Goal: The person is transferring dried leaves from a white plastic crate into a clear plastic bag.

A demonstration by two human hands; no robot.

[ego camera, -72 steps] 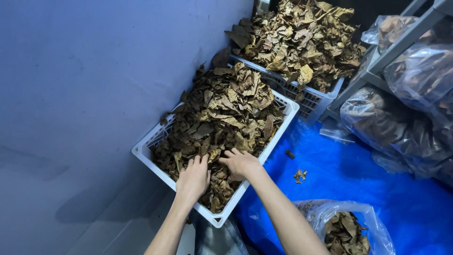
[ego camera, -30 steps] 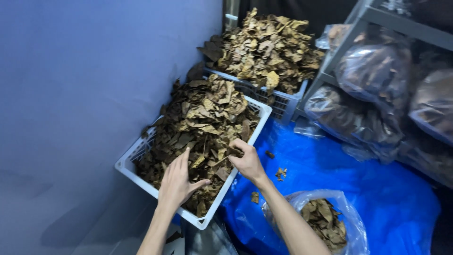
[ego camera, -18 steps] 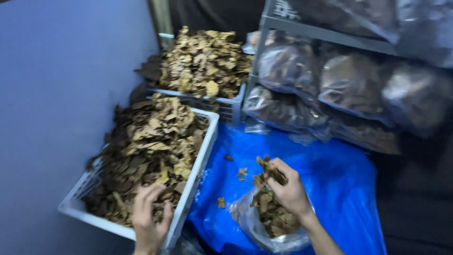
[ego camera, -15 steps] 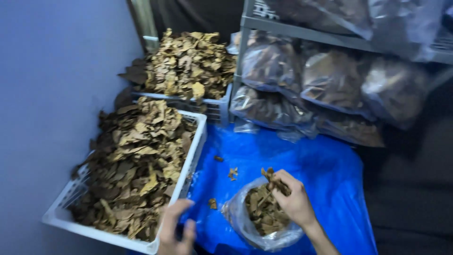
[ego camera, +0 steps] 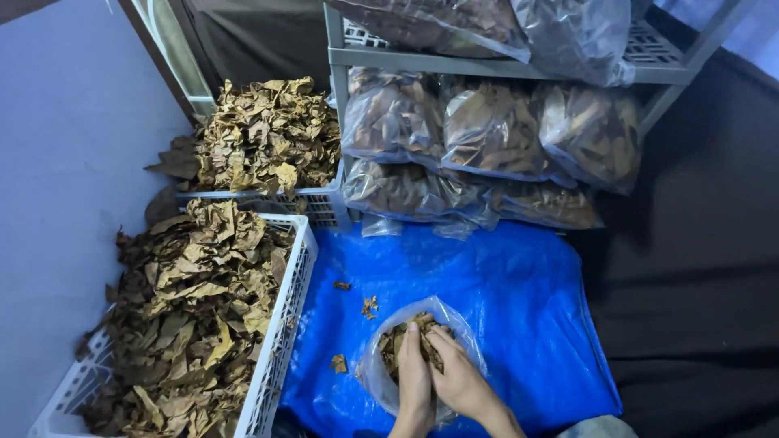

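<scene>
A clear plastic bag (ego camera: 375, 375) partly filled with dry brown leaves sits on the blue tarp (ego camera: 503, 300) near the bottom middle. My left hand (ego camera: 414, 381) and my right hand (ego camera: 456, 380) lie side by side inside the bag's mouth, fingers pressed flat on the leaves. To the left stands a white plastic crate (ego camera: 286, 324) heaped with dry brown leaves (ego camera: 195, 308). Neither hand visibly grips anything.
A second white crate (ego camera: 312, 203) piled with leaves stands behind the first, against the grey wall. A grey metal shelf rack (ego camera: 519, 63) holds several clear bags of leaves (ego camera: 487, 130). A few loose leaf bits (ego camera: 369, 307) lie on the tarp. Black cloth (ego camera: 698, 268) covers the right.
Both hands left the near crate; the right carried leaves to the bag, then the left joined it there. The view swung right from the crate toward the tarp and rack.
</scene>
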